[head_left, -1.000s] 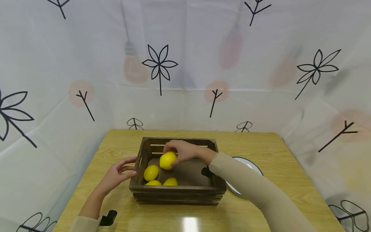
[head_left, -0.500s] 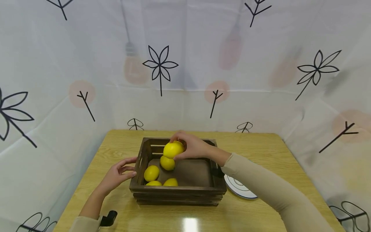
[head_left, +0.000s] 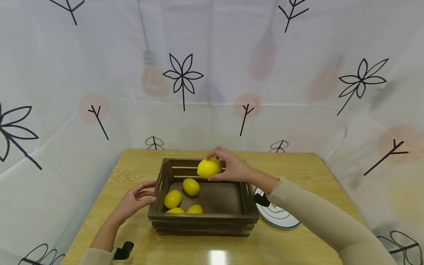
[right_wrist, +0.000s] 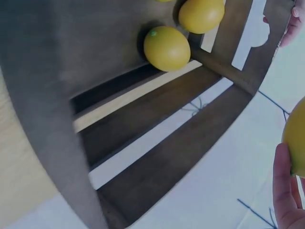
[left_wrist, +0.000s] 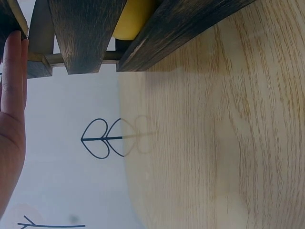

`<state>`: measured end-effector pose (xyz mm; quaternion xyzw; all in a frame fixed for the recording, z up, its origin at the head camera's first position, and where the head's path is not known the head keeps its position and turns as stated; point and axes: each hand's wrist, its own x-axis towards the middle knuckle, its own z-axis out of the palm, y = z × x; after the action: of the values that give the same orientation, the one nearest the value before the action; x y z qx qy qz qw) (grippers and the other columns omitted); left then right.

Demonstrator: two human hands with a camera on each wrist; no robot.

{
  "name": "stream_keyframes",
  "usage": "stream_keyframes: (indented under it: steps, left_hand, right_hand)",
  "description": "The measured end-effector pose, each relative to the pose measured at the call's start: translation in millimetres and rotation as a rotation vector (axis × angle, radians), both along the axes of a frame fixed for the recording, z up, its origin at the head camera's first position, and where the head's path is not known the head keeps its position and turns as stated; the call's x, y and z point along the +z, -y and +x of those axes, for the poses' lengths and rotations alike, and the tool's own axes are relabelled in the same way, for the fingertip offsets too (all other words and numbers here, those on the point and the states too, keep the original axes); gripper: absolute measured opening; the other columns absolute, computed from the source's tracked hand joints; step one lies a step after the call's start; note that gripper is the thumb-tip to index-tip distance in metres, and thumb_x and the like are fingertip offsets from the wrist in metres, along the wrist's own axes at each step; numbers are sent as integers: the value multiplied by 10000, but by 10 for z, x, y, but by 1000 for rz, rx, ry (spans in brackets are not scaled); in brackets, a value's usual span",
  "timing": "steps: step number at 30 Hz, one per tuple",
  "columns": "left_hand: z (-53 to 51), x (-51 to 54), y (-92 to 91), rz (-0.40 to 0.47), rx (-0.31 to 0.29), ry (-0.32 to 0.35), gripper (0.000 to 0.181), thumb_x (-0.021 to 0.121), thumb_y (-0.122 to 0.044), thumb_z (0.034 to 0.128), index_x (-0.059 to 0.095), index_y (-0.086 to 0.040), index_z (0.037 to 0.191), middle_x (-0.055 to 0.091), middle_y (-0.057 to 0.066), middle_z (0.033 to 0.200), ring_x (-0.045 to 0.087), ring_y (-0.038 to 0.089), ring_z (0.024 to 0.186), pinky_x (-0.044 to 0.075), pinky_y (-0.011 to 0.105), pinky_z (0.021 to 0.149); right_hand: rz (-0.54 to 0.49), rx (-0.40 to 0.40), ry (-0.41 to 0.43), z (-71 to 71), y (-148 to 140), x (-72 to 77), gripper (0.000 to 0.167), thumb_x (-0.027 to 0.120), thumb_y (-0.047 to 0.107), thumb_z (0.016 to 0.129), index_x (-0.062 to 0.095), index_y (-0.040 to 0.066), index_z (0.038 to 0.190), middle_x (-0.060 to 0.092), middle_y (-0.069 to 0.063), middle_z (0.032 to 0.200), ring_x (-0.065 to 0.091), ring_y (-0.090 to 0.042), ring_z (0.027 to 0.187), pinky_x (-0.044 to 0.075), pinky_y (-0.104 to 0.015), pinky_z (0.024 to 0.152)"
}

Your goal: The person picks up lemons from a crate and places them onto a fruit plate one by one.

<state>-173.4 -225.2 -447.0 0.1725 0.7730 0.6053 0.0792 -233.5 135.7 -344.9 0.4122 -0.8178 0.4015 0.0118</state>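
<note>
My right hand [head_left: 233,166] pinches a yellow lemon [head_left: 209,168] between thumb and fingers, above the back part of a dark wooden slatted crate [head_left: 203,217]. That held lemon [right_wrist: 296,138] also shows at the right edge of the right wrist view. Several more lemons lie inside the crate toward its left side; one lemon [head_left: 191,187] is near the back and another lemon [head_left: 173,199] sits at the left wall. The front wall partly hides the nearest ones. My left hand [head_left: 132,200] rests its extended fingers [left_wrist: 12,71] against the crate's left side.
A white plate with a blue rim [head_left: 281,221] sits on the table to the right of the crate, partly under my right sleeve. The light wooden table [head_left: 132,165] ends at a patterned white cloth [head_left: 212,125] behind and at both sides.
My right hand has lifted the lemon and carried it up and to the right. Another lemon is now uncovered below where it was. The left hand stays in place.
</note>
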Motion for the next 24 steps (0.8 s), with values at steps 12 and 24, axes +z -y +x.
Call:
stream_keyframes:
  steps: [12,24]
  left_hand:
    - [-2,-14,-3,7,-9,-9,521,639,-90,886,440,-15,1361,398,214,1359,572,112,1030,507,307,804]
    - [-2,-8,3,7,-9,-9,523,638,-85,885,438,-10,1362,396,218,1362,573,125,1033,508,307,802]
  right_hand:
    - [-24,-85,-65,99,-242,83,489,849,184,680,578,124,1083,492,-15,1085,475,-191,930,519,-298,656]
    - [-6,-149,-126,157,-465,41,498,854,175,670,567,128,1074,490,-17,1081,492,-196,958,523,-337,694]
